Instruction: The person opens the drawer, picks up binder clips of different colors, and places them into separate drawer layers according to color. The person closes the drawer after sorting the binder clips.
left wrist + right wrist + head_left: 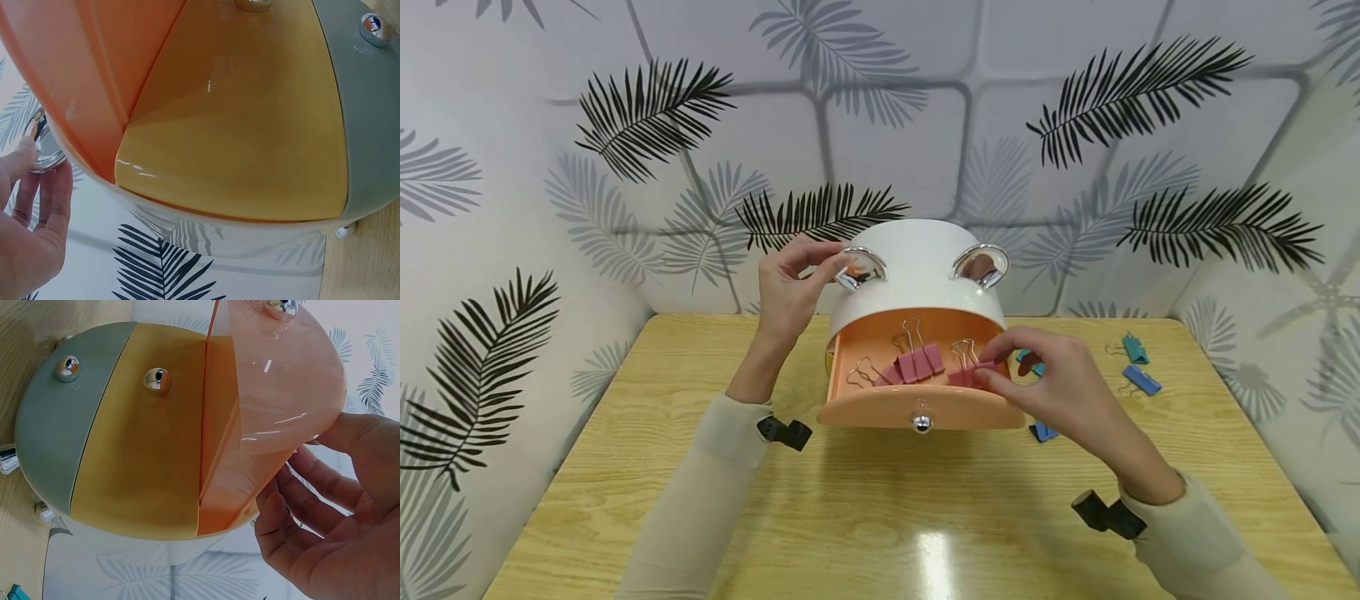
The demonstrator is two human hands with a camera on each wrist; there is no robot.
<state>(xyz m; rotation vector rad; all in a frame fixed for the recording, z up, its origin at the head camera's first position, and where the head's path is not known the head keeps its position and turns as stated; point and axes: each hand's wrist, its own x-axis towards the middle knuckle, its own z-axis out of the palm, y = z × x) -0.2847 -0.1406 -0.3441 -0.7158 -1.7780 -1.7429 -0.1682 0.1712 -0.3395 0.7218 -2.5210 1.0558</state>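
A pink metal binder clip with silver wire handles [962, 377] sits toward four o'clock inside the pulled-out peach-orange plastic drawer [880, 410], pinched between thumb and finger of the right hand [1063, 379]. Two more pink clips [920, 364] lie at nine o'clock from it. At ten o'clock on the glossy white rounded cabinet [917, 267], the left hand [788, 292] grips a shiny silver ring [877, 261]. A blue metal clip [1142, 380] and a teal one [1137, 348] lie at three o'clock on the pale wooden counter [647, 433].

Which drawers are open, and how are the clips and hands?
orange drawer, open
yellow drawer, closed
green drawer, closed
pink clips, inside the orange drawer
blue clips, on the table
teal clips, on the table
left hand, pinching a silver ear
right hand, pinching a pink clip
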